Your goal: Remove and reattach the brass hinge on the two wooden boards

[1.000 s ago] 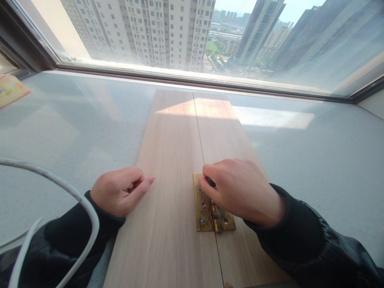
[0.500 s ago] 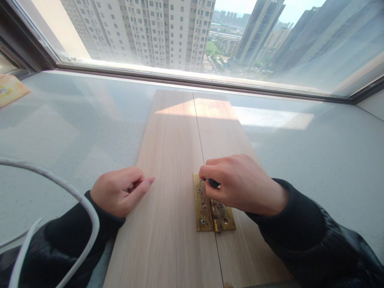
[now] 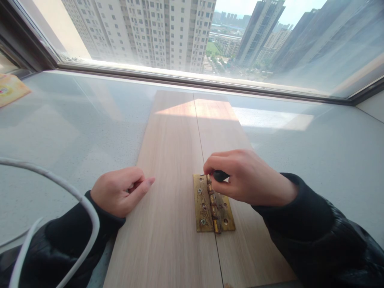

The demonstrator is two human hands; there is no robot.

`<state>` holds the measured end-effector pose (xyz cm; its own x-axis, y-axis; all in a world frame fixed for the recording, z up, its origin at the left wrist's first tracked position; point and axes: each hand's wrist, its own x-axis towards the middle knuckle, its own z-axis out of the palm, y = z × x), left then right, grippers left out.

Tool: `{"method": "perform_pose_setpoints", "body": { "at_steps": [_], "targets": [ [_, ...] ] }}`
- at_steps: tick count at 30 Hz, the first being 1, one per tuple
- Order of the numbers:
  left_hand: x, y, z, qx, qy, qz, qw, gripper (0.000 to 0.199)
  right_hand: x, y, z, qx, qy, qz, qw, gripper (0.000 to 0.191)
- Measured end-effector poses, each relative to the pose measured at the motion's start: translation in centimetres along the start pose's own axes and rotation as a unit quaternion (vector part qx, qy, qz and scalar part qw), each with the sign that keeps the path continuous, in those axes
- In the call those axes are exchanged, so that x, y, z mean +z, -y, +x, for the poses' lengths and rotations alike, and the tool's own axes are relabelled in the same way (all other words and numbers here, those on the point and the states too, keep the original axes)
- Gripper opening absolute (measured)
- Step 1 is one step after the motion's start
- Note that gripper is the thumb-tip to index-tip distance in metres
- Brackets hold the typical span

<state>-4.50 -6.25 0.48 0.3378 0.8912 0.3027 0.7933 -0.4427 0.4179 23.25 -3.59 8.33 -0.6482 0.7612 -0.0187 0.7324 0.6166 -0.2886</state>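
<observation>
Spread flat across the seam [image 3: 219, 264] between two pale boards [image 3: 171, 148], a brass hinge [image 3: 213, 206], just below the middle of the view, knuckle lengthwise along the joint. In the nine o'clock leaf, cross-head screws [image 3: 203, 221]; the three o'clock leaf, partly behind the right hand [image 3: 250, 180]. Over the hinge's far end, a tool [image 3: 221, 176], black handle, slim dark tip towards nine o'clock, contact with the metal impossible to tell. Fingers of the right hand curled snugly around that handle, sleeve [image 3: 312, 224] towards four. At nine o'clock from the hinge, by the board's edge, the left hand [image 3: 121, 192], loosely fisted, thumb and forefinger together, contents, if any, hidden. Farther out at nine, a looping white cable [image 3: 79, 196]. Under the boards, a speckled sill [image 3: 300, 168]; at ten, a yellowish card [image 3: 13, 90]. At twelve, a window [image 3: 330, 60], tower blocks [image 3: 174, 36] beyond.
</observation>
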Motion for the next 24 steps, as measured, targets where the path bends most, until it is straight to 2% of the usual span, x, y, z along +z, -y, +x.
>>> {"method": "perform_pose_setpoints", "body": {
  "at_steps": [3,6,10,17,19,21,23,24],
  "targets": [
    [0.0,0.0,0.0,-0.003,-0.001,-0.001,1.000,0.040,-1.1,-1.6,-0.5,0.063,-0.002,0.016,0.998,0.012],
    [0.0,0.0,0.0,-0.004,-0.002,0.001,1.000,0.040,-1.6,-3.3,-0.8,0.117,0.025,0.024,0.993,0.014],
    [0.1,0.1,0.0,-0.002,-0.002,0.001,1.000,0.040,-1.2,-4.4,-0.8,0.112,0.049,0.048,0.991,0.018],
    [0.0,0.1,0.0,-0.002,0.006,0.008,1.000,0.040,-1.1,-4.5,-0.6,0.132,0.076,0.028,0.988,0.020],
    [0.0,0.1,0.0,-0.003,0.003,0.007,1.000,0.040,-1.7,-4.1,-0.9,0.132,0.055,0.056,0.988,0.021],
    [0.0,0.1,0.0,-0.005,0.003,0.004,1.000,0.040,-2.2,-3.4,-1.2,0.124,-0.002,0.131,0.984,0.020],
    [0.1,0.1,0.0,-0.005,0.003,0.002,1.000,0.040,-2.4,-2.3,-1.3,0.100,-0.085,0.254,0.958,0.017],
    [0.1,0.1,0.0,-0.006,0.004,0.001,1.000,0.040,-2.3,-1.6,-1.2,0.084,-0.124,0.323,0.934,0.015]
  ]
}}
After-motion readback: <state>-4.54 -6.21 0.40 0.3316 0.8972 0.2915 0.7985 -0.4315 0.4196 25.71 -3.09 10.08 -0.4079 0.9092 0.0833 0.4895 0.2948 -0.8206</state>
